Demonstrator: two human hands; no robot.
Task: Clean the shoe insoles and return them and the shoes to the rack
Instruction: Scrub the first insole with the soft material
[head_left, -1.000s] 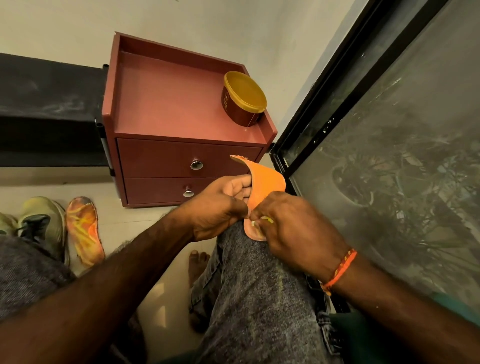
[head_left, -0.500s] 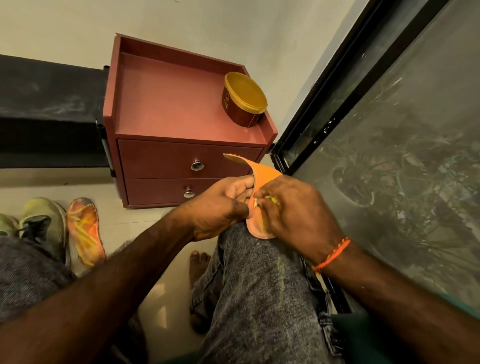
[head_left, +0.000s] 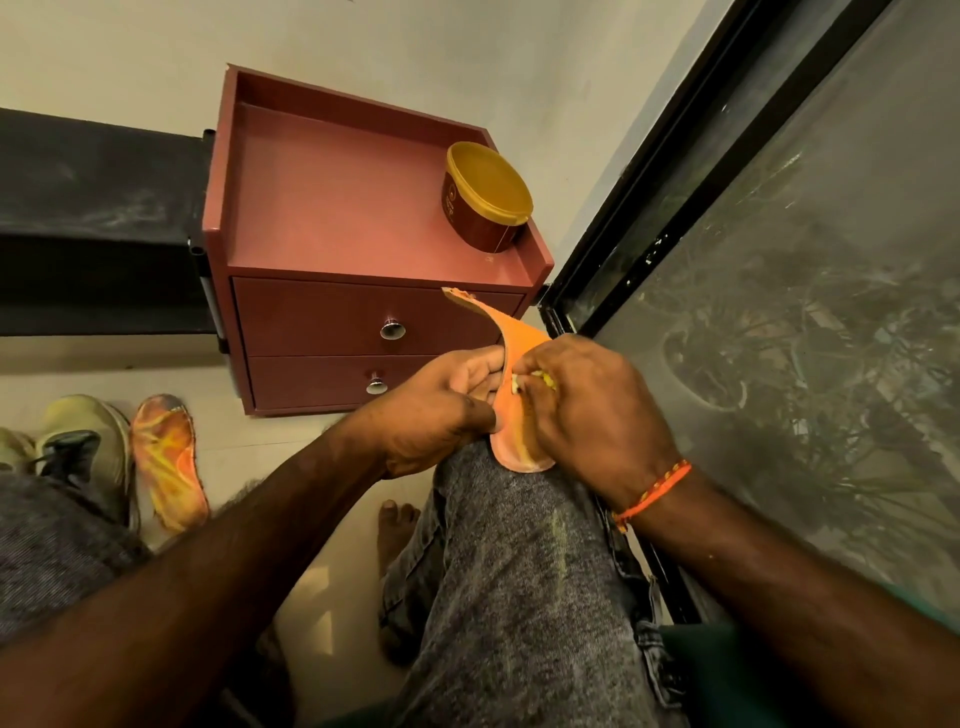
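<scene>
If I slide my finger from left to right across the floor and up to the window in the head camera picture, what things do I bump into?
Pale green sneaker → orange patterned insole lying on the floor → reddish-brown two-drawer cabinet → bent orange insole held in both hands → dusty glass window.

orange insole (head_left: 511, 364) bent upright on knee

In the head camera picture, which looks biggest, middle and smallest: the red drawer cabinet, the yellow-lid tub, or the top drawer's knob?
1. Red drawer cabinet, clearly biggest.
2. Yellow-lid tub, which sits on the cabinet's top.
3. Top drawer's knob, smallest.
All three stand about equally far from the camera, so the order is safe.
</scene>
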